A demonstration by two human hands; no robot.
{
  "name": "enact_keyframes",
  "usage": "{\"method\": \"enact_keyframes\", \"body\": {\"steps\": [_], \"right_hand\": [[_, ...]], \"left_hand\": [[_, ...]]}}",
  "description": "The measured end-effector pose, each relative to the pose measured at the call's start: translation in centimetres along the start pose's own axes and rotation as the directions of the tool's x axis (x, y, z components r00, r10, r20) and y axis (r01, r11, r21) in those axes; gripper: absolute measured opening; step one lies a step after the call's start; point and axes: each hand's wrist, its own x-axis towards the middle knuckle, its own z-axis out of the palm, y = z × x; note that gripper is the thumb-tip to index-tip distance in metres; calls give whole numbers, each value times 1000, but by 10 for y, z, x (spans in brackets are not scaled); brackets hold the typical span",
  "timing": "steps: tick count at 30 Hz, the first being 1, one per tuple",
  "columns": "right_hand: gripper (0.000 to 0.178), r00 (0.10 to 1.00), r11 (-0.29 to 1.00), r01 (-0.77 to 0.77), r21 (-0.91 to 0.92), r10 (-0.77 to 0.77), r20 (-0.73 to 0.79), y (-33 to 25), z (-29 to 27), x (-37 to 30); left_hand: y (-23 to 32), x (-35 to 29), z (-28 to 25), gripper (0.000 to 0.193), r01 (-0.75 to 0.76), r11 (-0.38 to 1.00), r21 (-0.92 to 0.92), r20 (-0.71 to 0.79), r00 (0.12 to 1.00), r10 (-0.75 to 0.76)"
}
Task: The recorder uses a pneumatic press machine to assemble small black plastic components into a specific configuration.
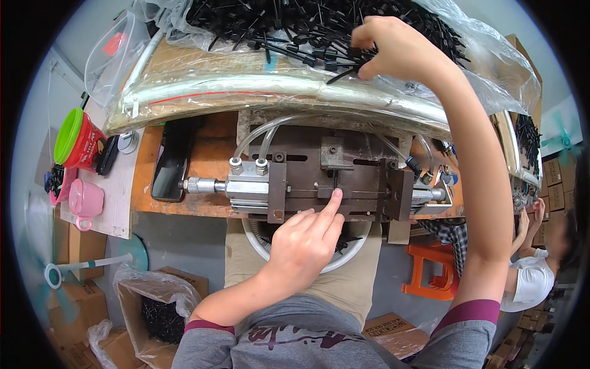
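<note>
My left hand (304, 249) stretches its index finger to a small dark part in the middle of a metal fixture (362, 169), the fingertip resting on it. Its other fingers are loosely curled and hold nothing that I can see. At the far right of the work area, my right hand (399, 49) reaches over a heap of black plastic parts (276, 15) with thin stems and thicker heads. Thumb and fingers are apart there, the thumb near one thin black part (343, 75) at the heap's front edge.
Air cylinders with clear hoses (265, 132) flank the fixture. A phone (171, 160), a pink cup (86, 198) and a red tub (83, 144) stand left. Beneath is a white-rimmed bucket (335, 265). An orange stool (430, 270) and another person (531, 277) are right.
</note>
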Motion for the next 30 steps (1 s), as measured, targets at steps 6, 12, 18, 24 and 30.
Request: {"method": "enact_keyframes", "body": {"steps": [6,12,18,24,30], "right_hand": [[38,985,993,-114,35,109,130,-25,11,18],[31,997,997,-80,23,79,26,-1,-3,6],[28,933,653,-289,700,357,52,3,-30,-17],[29,866,130,-98,987,500,20,-10,-26,-52],[25,856,-196,-225,954,428,290,-69,-17,-106]], "left_hand": [[1,-1,-2,25,9,998,67,56,998,-13],[1,-1,-1,24,8,999,33,36,999,-9],[-1,-2,-2,25,17,1000,14,39,999,-18],[-2,0,-11,26,-36,995,-95,57,997,42],[2,7,-62,38,5,903,-430,-63,997,-36]]}}
